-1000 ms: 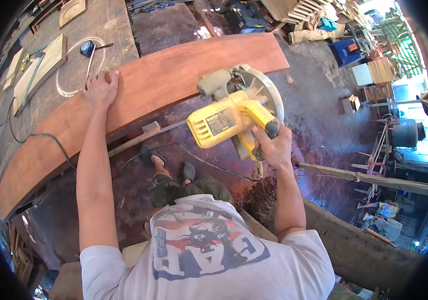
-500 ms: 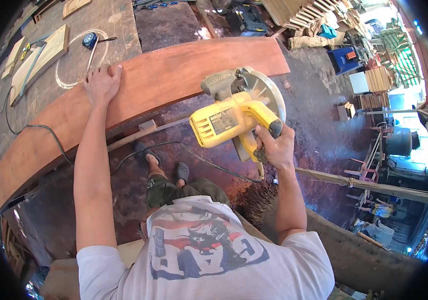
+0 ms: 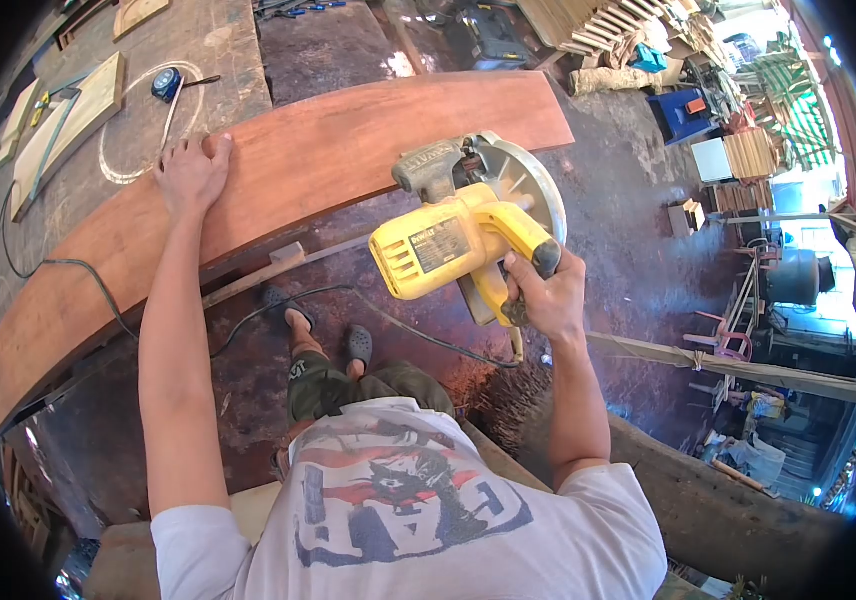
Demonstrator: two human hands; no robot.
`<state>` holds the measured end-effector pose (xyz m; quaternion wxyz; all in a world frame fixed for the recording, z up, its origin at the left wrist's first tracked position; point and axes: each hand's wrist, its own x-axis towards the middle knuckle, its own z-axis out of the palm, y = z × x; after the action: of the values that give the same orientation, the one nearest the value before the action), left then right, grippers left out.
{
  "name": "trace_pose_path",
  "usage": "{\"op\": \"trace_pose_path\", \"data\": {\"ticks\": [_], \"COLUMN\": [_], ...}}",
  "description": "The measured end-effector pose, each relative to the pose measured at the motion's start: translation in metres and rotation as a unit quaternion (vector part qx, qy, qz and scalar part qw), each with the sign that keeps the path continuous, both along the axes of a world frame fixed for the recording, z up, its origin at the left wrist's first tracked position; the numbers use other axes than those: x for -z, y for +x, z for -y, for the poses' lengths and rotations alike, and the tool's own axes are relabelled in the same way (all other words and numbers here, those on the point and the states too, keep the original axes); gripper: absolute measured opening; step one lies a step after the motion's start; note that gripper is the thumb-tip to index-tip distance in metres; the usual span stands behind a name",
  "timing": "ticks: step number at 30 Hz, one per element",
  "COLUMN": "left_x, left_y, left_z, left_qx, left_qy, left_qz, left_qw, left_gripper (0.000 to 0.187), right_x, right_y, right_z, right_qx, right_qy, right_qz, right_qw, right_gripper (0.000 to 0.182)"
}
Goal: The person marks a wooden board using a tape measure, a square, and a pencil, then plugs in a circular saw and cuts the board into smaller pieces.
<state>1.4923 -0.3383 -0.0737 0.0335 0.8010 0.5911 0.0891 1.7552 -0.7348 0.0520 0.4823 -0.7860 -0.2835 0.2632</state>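
A long reddish-brown wooden plank point(image 3: 308, 165) reaches across the workbench and past its right edge. My left hand point(image 3: 193, 180) lies flat on the plank, fingers spread toward its far edge. In my right hand point(image 3: 551, 292) is the rear handle of a yellow circular saw point(image 3: 438, 245), with fingers wrapped around it. The saw's round metal guard points away from me and overlaps the plank's near edge toward its right end. A black power cord point(image 3: 398, 325) trails from the saw past my feet to the left and also crosses the plank.
On the workbench point(image 3: 223, 100) are a blue tape measure point(image 3: 166, 84) and pale boards point(image 3: 68, 135). A black toolbox point(image 3: 491, 38) and stacked wood point(image 3: 613, 25) stand beyond the plank. To the right, a long wooden beam point(image 3: 748, 370) juts across above the floor.
The whole view has shifted slightly to the left. Both hands and the saw keep nearly the same places relative to the plank.
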Motion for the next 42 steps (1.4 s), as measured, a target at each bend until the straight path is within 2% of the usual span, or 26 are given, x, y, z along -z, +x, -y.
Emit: {"op": "trace_pose_path", "data": {"ticks": [15, 27, 42], "left_x": [-0.002, 0.004, -0.002], "left_y": [0.001, -0.003, -0.006], "left_z": [0.007, 0.007, 0.012], "left_qx": [-0.002, 0.010, 0.013], "left_qy": [0.008, 0.016, 0.006], "left_qz": [-0.013, 0.020, -0.009], "left_qw": [1.000, 1.000, 1.000], "left_gripper": [0.066, 0.064, 0.066], "right_x": [0.002, -0.002, -0.011], "right_y": [0.003, 0.002, -0.002], "right_z": [-0.001, -0.003, -0.009], "right_qx": [0.005, 0.015, 0.020], "right_qy": [0.007, -0.004, -0.012], "right_qz": [0.000, -0.004, -0.003], "right_qw": [1.000, 1.000, 1.000], "right_gripper": [0.019, 0.020, 0.022]}}
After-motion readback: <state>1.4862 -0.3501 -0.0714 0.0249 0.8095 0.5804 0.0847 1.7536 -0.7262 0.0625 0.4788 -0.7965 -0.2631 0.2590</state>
